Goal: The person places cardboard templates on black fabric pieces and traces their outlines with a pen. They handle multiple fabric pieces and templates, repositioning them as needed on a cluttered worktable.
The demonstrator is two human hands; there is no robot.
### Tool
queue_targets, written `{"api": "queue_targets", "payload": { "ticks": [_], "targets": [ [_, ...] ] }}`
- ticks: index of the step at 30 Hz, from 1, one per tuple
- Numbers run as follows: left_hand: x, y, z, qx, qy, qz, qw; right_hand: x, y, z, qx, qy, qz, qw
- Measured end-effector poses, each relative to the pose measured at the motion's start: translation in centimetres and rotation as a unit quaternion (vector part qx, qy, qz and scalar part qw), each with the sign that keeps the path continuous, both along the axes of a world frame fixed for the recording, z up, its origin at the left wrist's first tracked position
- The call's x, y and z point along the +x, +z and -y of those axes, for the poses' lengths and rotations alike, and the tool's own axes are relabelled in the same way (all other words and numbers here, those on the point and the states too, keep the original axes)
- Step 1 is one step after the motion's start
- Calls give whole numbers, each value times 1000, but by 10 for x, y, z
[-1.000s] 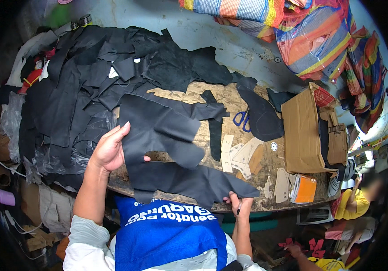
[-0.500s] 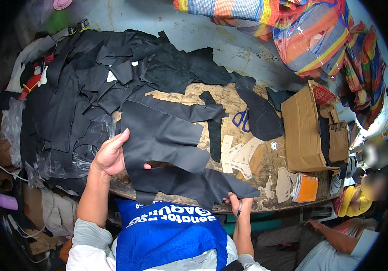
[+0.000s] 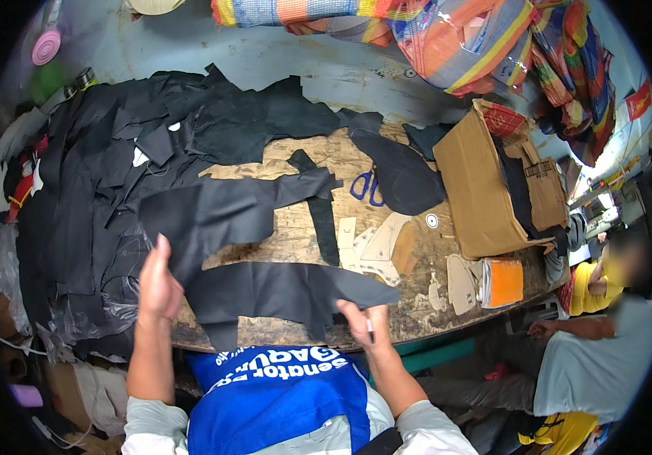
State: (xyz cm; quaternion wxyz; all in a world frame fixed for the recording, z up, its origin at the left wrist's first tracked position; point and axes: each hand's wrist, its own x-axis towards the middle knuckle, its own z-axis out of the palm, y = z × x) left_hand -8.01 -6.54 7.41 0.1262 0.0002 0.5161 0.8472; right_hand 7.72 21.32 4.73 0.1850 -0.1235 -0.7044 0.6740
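Note:
A large piece of black leather with a notch in its right side lies on the wooden table in front of me. My left hand rests against its left edge, fingers stretched out and nothing gripped in them. At the piece's tapered right end, my right hand touches the lower edge with the thumb. A slim dark pen is held in that hand, partly hidden by the fingers. Pale card patterns lie beyond the right hand, beside a narrow dark strip.
Black leather sheets are heaped at the left. Blue-handled scissors lie partly under a rounded dark piece. A cardboard box and an orange-covered pad stand at the right. A person sits to the right.
The leather piece has come down flatter and spread open on the table, its notch now wide. Both hands have shifted left in view; my left fingers now point straight up along its edge.

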Motion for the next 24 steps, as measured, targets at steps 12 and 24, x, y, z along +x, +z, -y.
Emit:
{"api": "queue_targets", "payload": {
  "ticks": [12,24],
  "targets": [
    [39,15,-40,-83,-386,-151,906,-57,6,77,54,151,-71,985],
    [-134,-20,-106,-368,-36,-344,863,-197,75,-102,-6,-118,-239,964]
  ]
}}
